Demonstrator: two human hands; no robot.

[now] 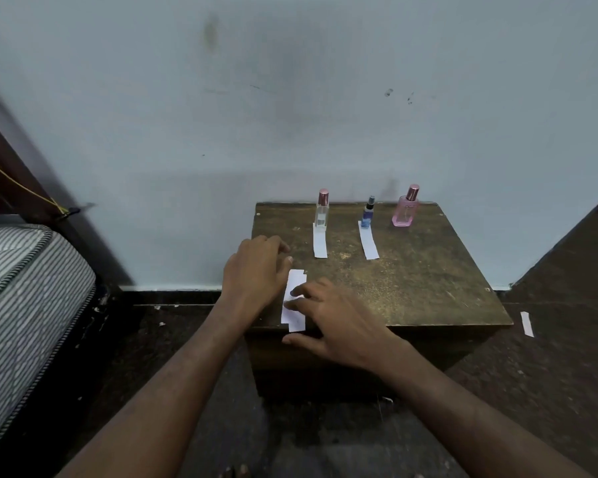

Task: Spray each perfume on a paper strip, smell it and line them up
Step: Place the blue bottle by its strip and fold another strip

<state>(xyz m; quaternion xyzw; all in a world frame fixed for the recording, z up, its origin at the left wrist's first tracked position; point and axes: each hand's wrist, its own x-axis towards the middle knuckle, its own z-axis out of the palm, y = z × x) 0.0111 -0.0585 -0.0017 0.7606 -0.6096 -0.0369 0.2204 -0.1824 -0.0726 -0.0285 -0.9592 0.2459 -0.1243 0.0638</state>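
Three perfume bottles stand along the back of a worn wooden table (428, 270): a clear bottle (322, 210) with a pink cap, a small blue bottle (368, 215), and a pink bottle (404, 208). One paper strip (320, 243) lies in front of the clear bottle and another strip (369, 243) in front of the blue one. A small stack of white strips (296, 281) lies at the table's front left corner. My left hand (254, 267) rests beside the stack with relaxed fingers. The fingertips of my right hand (335, 322) press on the stack.
A pale blue wall rises right behind the table. A striped mattress (25, 298) and a dark wooden bed frame (11, 167) stand at the left. One loose paper strip (527, 324) lies on the dark floor to the right of the table.
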